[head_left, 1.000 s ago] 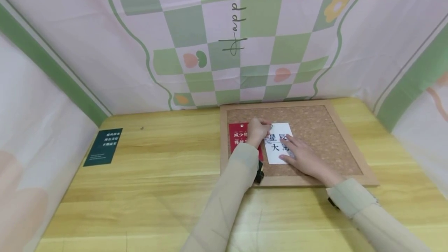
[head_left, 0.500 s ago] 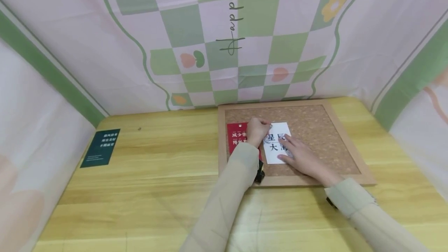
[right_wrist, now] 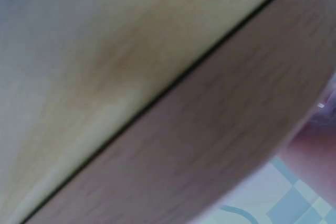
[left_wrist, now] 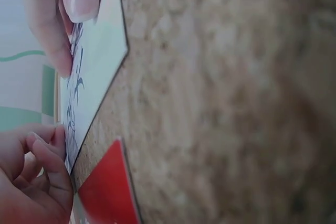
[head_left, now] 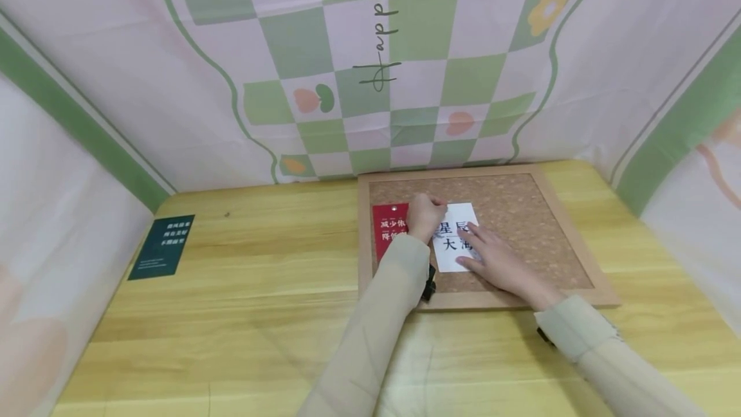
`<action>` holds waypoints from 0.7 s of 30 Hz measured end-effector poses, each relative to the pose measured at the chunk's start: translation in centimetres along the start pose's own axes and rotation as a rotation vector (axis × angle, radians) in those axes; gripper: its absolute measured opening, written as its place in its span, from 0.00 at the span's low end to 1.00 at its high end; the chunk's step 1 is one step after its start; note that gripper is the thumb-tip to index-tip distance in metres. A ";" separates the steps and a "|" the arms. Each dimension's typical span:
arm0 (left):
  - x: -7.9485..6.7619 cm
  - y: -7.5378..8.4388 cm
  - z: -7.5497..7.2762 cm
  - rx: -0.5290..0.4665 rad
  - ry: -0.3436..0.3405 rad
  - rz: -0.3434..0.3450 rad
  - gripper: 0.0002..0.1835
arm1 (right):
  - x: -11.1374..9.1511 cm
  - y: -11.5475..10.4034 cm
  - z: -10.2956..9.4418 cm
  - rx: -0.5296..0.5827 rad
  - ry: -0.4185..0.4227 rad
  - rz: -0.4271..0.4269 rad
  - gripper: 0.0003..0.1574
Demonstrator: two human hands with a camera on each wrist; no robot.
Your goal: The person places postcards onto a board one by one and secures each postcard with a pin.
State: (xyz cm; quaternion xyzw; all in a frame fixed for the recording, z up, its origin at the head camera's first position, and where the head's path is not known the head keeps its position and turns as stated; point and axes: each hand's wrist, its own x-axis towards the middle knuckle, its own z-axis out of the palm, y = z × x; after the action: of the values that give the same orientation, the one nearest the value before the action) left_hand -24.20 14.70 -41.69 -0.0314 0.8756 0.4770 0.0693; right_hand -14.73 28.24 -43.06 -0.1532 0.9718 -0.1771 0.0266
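A white card [head_left: 447,261] with black characters lies on a wood-framed corkboard [head_left: 509,201]. At the card's top left, my left hand [head_left: 424,216] pinches what looks like a small pin, mostly hidden by the fingertips. My right hand [head_left: 502,266] rests open on the card's right side with fingers spread. Beside the white card lies a red card [head_left: 384,231] with a round pin head [head_left: 394,208] at its top, partly covered by my left hand and wrist. In the left wrist view, the white card [left_wrist: 100,61] lies close over the cork, between both hands.
A dark green card [head_left: 162,248] lies on the wooden table [head_left: 260,327] at the far left. Behind the table hangs a checked cloth [head_left: 370,82], with more cloth at both sides. The right wrist view mostly shows the board's frame [right_wrist: 199,119].
The board and cards shift slightly left in the head view, as the whole scene does. Both hands keep their places on the white card.
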 end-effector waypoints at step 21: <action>0.2 0.0 0.1 0.005 -0.044 0.004 0.07 | -0.2 -0.4 0.0 0.010 -0.009 0.015 0.37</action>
State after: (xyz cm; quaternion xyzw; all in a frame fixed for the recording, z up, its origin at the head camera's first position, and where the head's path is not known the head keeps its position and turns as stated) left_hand -24.37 14.83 -41.76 -0.0188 0.8752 0.4754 0.0877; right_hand -14.44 27.99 -42.92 -0.1464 0.9720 -0.1810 0.0330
